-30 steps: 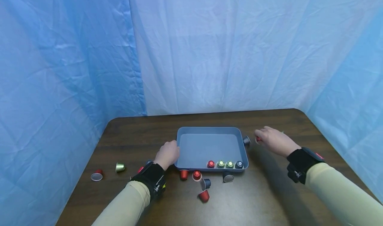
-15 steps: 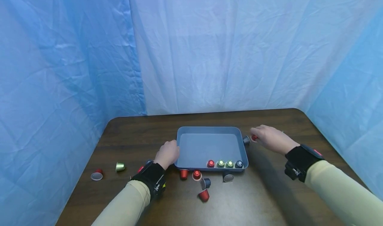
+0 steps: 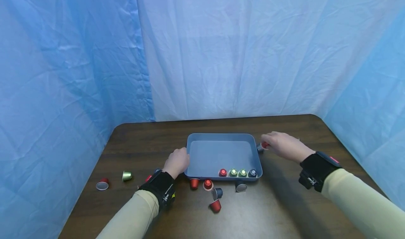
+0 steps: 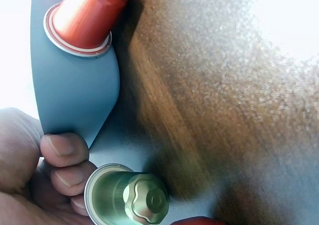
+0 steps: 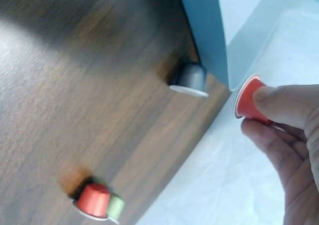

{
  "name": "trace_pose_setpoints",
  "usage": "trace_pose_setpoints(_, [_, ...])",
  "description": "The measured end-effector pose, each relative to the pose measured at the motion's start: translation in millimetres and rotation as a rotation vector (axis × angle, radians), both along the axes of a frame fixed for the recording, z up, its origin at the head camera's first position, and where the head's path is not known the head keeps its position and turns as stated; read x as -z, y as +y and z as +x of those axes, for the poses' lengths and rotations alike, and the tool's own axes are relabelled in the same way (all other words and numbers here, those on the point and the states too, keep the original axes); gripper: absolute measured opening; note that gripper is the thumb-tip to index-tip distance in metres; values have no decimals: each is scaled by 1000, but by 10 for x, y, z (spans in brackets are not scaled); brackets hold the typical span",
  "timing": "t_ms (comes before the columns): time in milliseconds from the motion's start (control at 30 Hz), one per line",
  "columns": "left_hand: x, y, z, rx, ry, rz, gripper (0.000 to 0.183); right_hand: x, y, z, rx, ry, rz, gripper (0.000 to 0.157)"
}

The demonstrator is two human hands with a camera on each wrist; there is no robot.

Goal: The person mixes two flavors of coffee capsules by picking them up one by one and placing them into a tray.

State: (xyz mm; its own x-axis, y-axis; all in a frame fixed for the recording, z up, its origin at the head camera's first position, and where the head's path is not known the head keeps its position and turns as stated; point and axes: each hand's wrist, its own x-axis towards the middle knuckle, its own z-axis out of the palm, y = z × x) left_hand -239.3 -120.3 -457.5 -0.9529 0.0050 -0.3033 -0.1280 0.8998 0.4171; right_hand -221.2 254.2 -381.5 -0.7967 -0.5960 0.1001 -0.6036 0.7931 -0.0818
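Left hand point(image 3: 176, 162): grip curled round the wall of a shallow blue-grey rectangular tray point(image 3: 221, 154); green metallic capsule point(image 4: 127, 195) near its fingertips, seen in left wrist view, hidden from head view. Dark grey metallic capsule point(image 5: 191, 79): beside tray, on table point(image 3: 269, 214), clearer in right wrist view. Red metallic capsule point(image 5: 252, 103): pinched in right hand's point(image 3: 286, 146) grip.

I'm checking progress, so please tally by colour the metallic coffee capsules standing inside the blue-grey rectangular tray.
Metallic red cup-shaped capsule: 1
Metallic green cup-shaped capsules: 2
Metallic dark blue cup-shaped capsule: 1
Total inside the blue-grey rectangular tray: 4
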Motion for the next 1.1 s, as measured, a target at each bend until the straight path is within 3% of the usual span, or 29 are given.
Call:
trace_pose_setpoints(433, [4, -8, 6, 0, 9, 13, 29, -37, -306, 42, -82, 14, -19, 20])
trace_pose_setpoints(733, [-8, -13, 19, -2, 14, 19, 29, -37, -553, 67, -98, -38, -3, 26])
trace_pose_setpoints(1100, [-20, -22, 20, 22, 33, 10, 31, 24, -795, 56, -153, -41, 16, 21])
